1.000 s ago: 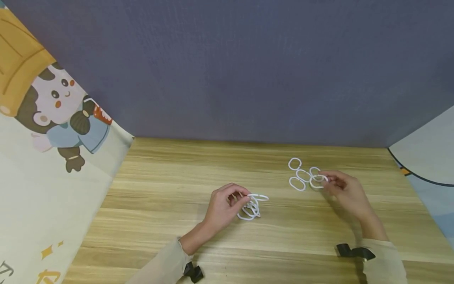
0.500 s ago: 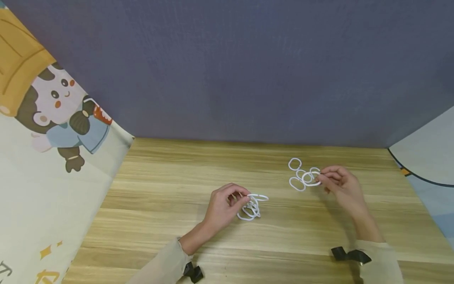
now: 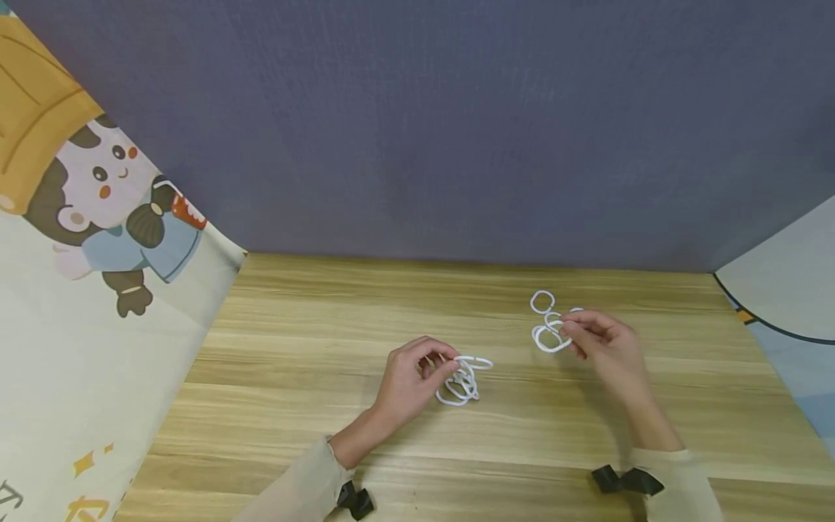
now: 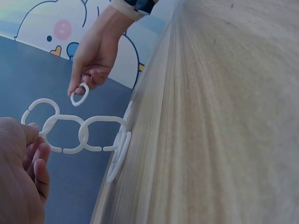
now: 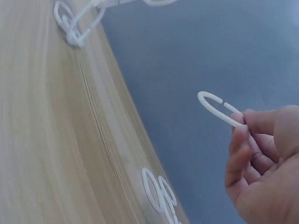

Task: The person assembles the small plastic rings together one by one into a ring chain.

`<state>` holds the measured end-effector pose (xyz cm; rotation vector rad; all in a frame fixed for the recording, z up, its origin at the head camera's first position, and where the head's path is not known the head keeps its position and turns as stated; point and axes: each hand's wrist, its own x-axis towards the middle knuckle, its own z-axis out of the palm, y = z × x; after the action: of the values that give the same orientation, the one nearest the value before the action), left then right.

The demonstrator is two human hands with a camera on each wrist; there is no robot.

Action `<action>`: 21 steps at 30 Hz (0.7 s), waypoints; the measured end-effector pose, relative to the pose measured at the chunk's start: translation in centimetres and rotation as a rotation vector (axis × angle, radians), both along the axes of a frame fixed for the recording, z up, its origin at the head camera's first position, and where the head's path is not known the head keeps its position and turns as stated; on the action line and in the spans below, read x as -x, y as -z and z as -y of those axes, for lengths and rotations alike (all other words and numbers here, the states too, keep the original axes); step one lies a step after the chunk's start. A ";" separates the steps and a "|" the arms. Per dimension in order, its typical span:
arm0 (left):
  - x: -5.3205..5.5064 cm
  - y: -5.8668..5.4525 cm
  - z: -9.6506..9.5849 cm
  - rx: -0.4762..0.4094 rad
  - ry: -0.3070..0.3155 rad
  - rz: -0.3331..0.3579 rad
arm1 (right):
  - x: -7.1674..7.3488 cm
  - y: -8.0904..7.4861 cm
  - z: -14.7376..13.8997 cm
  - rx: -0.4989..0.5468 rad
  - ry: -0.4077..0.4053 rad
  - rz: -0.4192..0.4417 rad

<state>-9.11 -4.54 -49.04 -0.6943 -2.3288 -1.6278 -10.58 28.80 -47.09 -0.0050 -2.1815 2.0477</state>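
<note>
My left hand point(image 3: 411, 377) pinches the top of a chain of white plastic C-shaped links point(image 4: 106, 118). Several links hang joined from its fingertips, and the lower ones lie bunched on the table in the left wrist view. To the right, my right hand point(image 3: 613, 355) holds one separate white link point(image 5: 216, 110) between thumb and fingers. A small gap shows in that link's side. It is raised above the table, apart from the chain. Beneath it lie several loose white links point(image 3: 542, 292), partly covered by the held link and the hand.
The wood-grain table point(image 3: 313, 319) ends at a dark blue-grey panel point(image 3: 417, 145) at the back. A cartoon-printed wall point(image 3: 39, 304) stands on the left, and another light printed wall point(image 3: 789, 268) on the right. Black straps point(image 3: 626, 480) sit at both wrists.
My right hand has moved left with its link, across the loose links on the table. My left hand and the chain have stayed in place.
</note>
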 end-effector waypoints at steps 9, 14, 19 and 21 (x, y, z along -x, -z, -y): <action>-0.5 0.0 0.5 -0.003 0.020 -0.005 | -1.7 -0.3 2.4 0.019 -0.035 -0.011; -0.6 0.0 0.5 0.002 0.024 -0.004 | -2.1 -0.5 3.6 0.062 -0.091 -0.029; -0.6 0.0 0.5 0.009 0.037 -0.014 | -2.6 -0.8 4.7 0.074 -0.122 -0.016; -0.6 0.1 0.5 0.010 0.045 -0.015 | -2.8 -0.8 5.1 0.063 -0.127 -0.016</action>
<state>-8.49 -5.03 -49.13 -0.7631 -2.3283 -1.6250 -7.74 23.68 -46.27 0.1454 -2.1590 2.1743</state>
